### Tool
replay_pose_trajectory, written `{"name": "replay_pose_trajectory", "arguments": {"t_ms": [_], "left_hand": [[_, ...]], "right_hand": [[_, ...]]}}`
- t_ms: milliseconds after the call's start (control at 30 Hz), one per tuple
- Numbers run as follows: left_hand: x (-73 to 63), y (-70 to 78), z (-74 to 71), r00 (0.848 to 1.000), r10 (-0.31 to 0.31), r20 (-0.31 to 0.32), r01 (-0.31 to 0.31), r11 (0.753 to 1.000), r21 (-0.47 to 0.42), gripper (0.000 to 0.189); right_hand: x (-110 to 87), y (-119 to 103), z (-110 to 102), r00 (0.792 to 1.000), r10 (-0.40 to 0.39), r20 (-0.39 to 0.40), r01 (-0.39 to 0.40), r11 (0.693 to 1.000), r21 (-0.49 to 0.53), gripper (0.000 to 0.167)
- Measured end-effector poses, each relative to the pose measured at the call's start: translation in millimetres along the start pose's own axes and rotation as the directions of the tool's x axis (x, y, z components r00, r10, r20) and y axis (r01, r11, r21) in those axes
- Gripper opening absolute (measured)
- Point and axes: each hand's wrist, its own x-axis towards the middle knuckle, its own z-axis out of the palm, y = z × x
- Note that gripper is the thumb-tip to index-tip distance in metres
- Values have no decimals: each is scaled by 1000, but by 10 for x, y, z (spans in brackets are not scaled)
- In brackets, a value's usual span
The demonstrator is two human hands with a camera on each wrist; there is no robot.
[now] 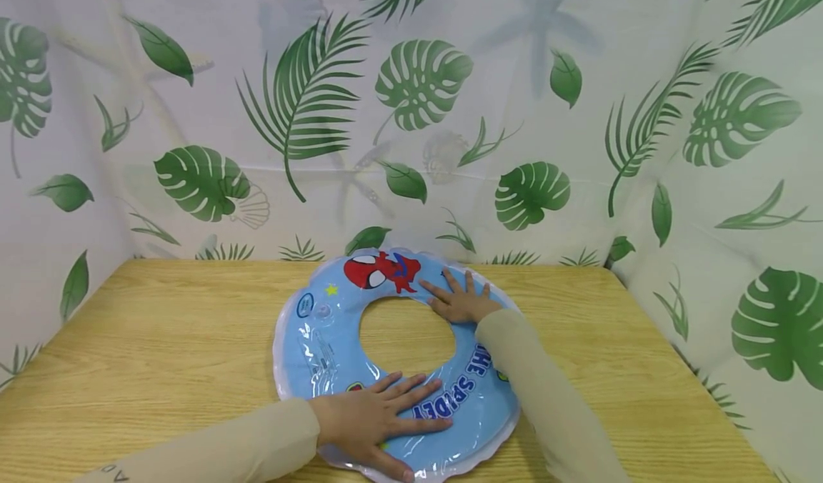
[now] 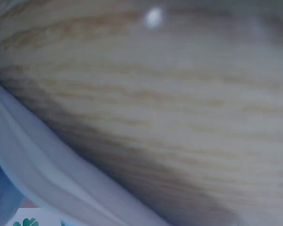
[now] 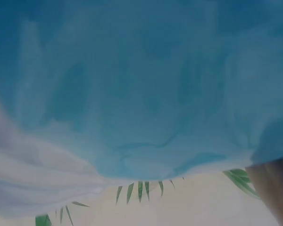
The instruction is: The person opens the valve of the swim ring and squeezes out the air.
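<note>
A light blue inflatable swim ring (image 1: 302,354) with a pale scalloped seam lies on the wooden table. It carries a red cartoon figure at its far side and the lettering "THE SPIDEY" along its near right. My left hand (image 1: 379,413) rests on the near part of the ring, fingers spread, partly over the letters. On the far right part my right hand (image 1: 463,301) presses with its fingers fanned out. A clear valve (image 1: 323,311) shows on the ring's left. In the right wrist view the blue vinyl (image 3: 132,84) fills most of the picture; the left wrist view shows the ring's pale seam (image 2: 47,165).
The wood-grain tabletop (image 1: 167,340) extends to both sides of the ring, and bare wood shows through its hole. Behind and at the sides hangs a white curtain (image 1: 347,183) printed with green leaves. Beige sleeves (image 1: 546,390) cover both forearms.
</note>
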Motion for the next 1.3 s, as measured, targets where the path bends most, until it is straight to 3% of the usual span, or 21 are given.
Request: {"name": "replay_pose_trajectory", "arguments": {"t_ms": [300, 467, 867, 1033, 1300], "left_hand": [[3, -2, 6, 1000, -5, 8, 5, 1000, 9, 70], [7, -5, 10, 1000, -12, 17, 11, 1000, 21, 70], [7, 3, 4, 1000, -4, 0, 4, 1000, 16, 71], [6, 8, -1, 1000, -13, 5, 13, 1000, 14, 70], [-1, 9, -7, 1000, -18, 5, 18, 999, 32, 70]], "right_hand": [[46, 49, -32, 1000, -19, -6, 19, 999, 43, 56], [-12, 44, -49, 998, -44, -47, 47, 997, 68, 60], [-418, 50, 38, 985, -87, -151, 84, 996, -21, 62], [-627, 68, 161, 967, -76, -243, 82, 996, 17, 62], [-894, 16, 412, 921, -63, -384, 75, 997, 15, 66]]}}
